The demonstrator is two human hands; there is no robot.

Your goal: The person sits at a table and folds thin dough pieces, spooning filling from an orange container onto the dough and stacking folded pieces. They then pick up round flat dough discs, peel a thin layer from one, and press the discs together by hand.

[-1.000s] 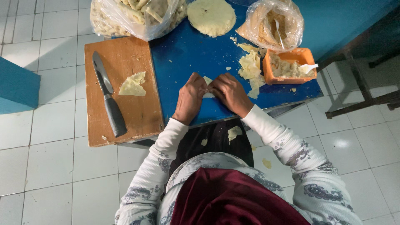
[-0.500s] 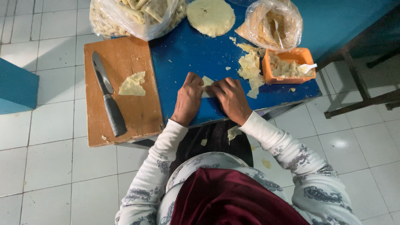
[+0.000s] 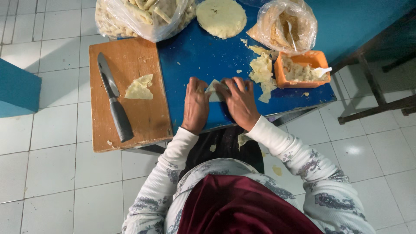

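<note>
At six o'clock on the blue bench (image 3: 195,56), left hand (image 3: 196,106) and right hand (image 3: 240,103) press flat on a thin, limp, tearable pastry wrapper (image 3: 213,92); grip its edges.

free room and obstacles around the fingers on the blue table (image 3: 199,56).
ahead of the fingertips (image 3: 229,84), bare tabletop runs up to the round dough disc (image 3: 221,17); right of them, torn dough scraps (image 3: 262,71) and an orange tub (image 3: 303,69) stand close; left, a cutting board (image 3: 130,121) carries a knife (image 3: 113,104).
</note>
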